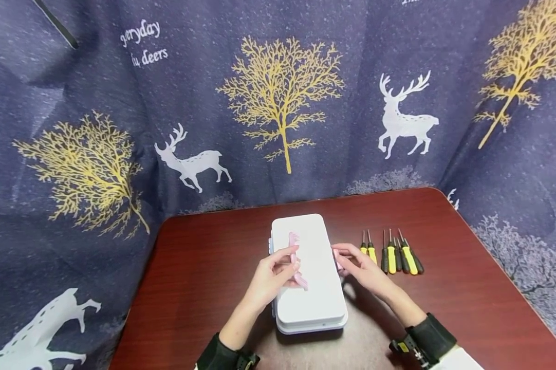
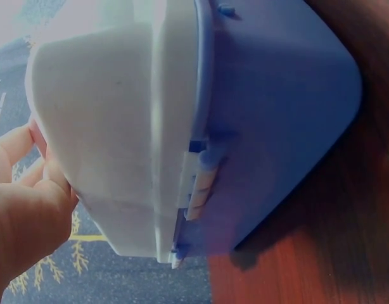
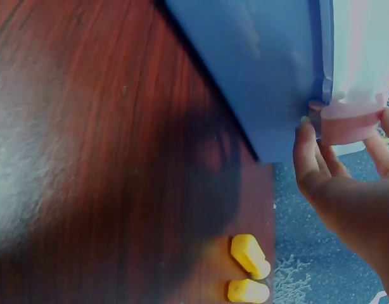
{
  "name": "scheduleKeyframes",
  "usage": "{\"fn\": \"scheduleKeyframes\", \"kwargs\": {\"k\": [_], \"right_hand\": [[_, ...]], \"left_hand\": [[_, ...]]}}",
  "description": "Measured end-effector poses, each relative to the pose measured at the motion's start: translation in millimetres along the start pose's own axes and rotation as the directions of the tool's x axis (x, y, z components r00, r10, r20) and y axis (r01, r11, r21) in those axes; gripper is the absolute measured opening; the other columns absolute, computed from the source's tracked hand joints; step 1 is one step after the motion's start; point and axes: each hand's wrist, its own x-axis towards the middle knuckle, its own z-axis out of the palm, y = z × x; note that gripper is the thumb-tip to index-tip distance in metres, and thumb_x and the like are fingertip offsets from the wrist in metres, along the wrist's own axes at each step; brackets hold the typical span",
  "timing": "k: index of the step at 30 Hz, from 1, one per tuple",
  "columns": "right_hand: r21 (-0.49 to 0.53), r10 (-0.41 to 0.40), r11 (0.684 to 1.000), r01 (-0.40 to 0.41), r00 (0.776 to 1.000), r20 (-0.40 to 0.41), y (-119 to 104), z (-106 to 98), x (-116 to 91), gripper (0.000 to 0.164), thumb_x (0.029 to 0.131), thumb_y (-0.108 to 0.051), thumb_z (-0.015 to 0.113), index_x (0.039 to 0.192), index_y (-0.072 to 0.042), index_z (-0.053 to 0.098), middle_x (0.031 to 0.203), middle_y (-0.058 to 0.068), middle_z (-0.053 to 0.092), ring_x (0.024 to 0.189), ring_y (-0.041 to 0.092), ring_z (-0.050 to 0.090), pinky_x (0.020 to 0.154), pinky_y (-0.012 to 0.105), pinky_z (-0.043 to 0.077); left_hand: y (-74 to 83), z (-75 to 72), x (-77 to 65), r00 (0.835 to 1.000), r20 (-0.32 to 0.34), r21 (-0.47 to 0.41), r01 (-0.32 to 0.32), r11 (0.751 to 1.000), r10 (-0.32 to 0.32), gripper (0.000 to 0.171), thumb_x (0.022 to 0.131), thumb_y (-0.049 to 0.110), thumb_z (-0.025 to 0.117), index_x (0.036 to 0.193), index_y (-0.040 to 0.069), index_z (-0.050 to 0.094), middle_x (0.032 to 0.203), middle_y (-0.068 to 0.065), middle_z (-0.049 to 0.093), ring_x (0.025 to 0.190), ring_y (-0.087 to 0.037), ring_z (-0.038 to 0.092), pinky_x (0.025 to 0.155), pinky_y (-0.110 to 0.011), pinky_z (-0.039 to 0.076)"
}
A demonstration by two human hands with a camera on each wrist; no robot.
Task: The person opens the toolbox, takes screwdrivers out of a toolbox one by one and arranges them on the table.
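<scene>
A storage box with a white lid point(image 1: 312, 303) and a blue base point(image 3: 264, 76) stands lengthwise before me, its lid down. Along the lid's top runs a pink carry handle point(image 1: 301, 281), which my left hand point(image 1: 271, 277) pinches between thumb and fingers. On the box's right side, my right hand point(image 1: 366, 271) grips a pink latch point(image 3: 351, 123), with fingertips at its two ends in the right wrist view. The hinge point(image 2: 202, 187) shows on the opposite long side, in the left wrist view.
Several screwdrivers point(image 1: 391, 259) with yellow and black handles lie in a row on the brown table point(image 1: 199, 277), right of the box. Two yellow handle ends point(image 3: 248, 253) show in the right wrist view. A dark blue curtain point(image 1: 185, 92) with deer and trees hangs behind the table.
</scene>
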Motion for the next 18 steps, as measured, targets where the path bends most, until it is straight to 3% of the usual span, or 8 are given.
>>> {"fn": "scheduleKeyframes", "kwargs": {"k": [4,9,12,18], "right_hand": [[-0.026,0.063,0.998,-0.064,0.996,-0.058,-1.2,2.3,5.0,0.048,0.106,-0.023,0.062,0.144,0.003,0.048,0.125,0.025,0.061,0.093,0.026,0.066,0.077,0.038,0.058],[-0.031,0.162,0.986,-0.167,0.980,-0.117,-1.2,2.9,4.8,0.044,0.104,-0.030,0.066,0.136,0.000,0.059,0.123,0.018,0.065,0.095,0.019,0.065,0.081,0.035,0.057],[0.007,0.174,0.985,-0.175,0.976,-0.127,-1.3,3.2,4.6,0.041,0.103,-0.026,0.068,0.132,0.000,0.059,0.119,0.016,0.066,0.094,0.018,0.065,0.081,0.034,0.058],[0.075,0.168,0.984,-0.163,0.983,-0.073,-0.5,4.7,6.2,0.034,0.103,-0.014,0.065,0.126,0.008,0.053,0.103,0.013,0.064,0.088,0.016,0.065,0.077,0.032,0.059]], "left_hand": [[0.9,-0.4,1.3,1.000,-0.013,0.002,-0.006,1.000,0.006,0.048,0.098,0.004,0.070,0.145,0.000,0.058,0.115,-0.021,0.067,0.088,-0.016,0.072,0.075,-0.036,0.063],[0.8,0.4,1.7,1.000,-0.007,0.006,-0.006,1.000,0.006,0.048,0.099,0.005,0.070,0.145,0.001,0.058,0.115,-0.021,0.067,0.088,-0.016,0.072,0.075,-0.036,0.063],[1.2,1.1,1.0,1.000,-0.010,0.003,-0.006,1.000,0.006,0.048,0.098,0.004,0.070,0.145,0.001,0.058,0.114,-0.020,0.067,0.088,-0.016,0.072,0.075,-0.036,0.063],[0.2,0.6,-0.3,1.000,-0.007,0.002,0.000,1.000,0.001,0.048,0.099,0.004,0.069,0.145,0.000,0.057,0.116,-0.022,0.067,0.087,-0.012,0.071,0.075,-0.035,0.063]]}}
